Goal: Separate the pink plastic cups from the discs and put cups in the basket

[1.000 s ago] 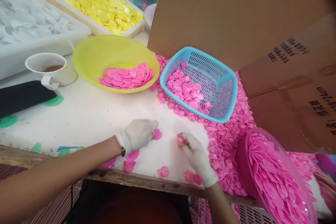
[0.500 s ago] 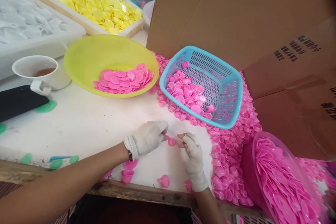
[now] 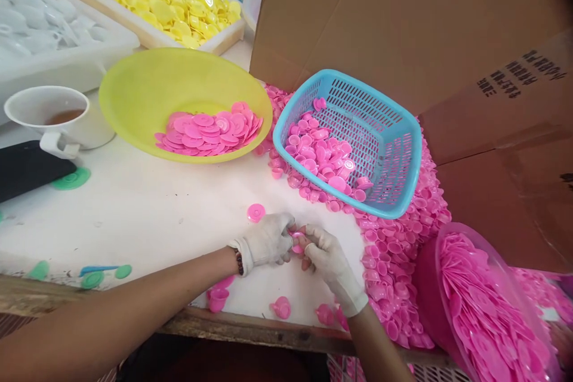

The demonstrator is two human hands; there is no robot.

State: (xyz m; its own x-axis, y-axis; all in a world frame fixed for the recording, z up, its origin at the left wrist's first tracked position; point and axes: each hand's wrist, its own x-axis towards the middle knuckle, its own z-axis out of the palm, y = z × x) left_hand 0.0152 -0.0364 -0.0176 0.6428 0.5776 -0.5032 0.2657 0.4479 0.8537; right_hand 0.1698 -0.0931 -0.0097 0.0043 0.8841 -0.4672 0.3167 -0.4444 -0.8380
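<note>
My left hand (image 3: 271, 240), in a white glove with bare fingertips, pinches a small pink plastic toy cup (image 3: 297, 241) over the white tabletop. From the other side my right hand (image 3: 328, 259), gloved alike, grips the same piece with thumb and fingers. Fingers cover much of it, so its full shape is hidden. Just beyond the left hand lies a flat pink disc (image 3: 256, 212), like a toy saucer. Near the front edge sit a pink toy teapot (image 3: 282, 308) and a pink cup (image 3: 218, 299); more pink pieces (image 3: 325, 314) lie by my right wrist.
A blue basket (image 3: 396, 206) of pink cups stands on a heap of them (image 3: 389, 274). Left of it is a yellow bowl (image 3: 147, 71) of pink discs, then a mug (image 3: 96, 128) of brown liquid. A pink tub (image 3: 425, 286) stands right; cardboard (image 3: 358, 18) rises behind.
My hands have come together, and my right hand has closed on the pink piece. The flat pink disc beyond my left hand, mostly hidden before, now shows fully. The view has shifted slightly.
</note>
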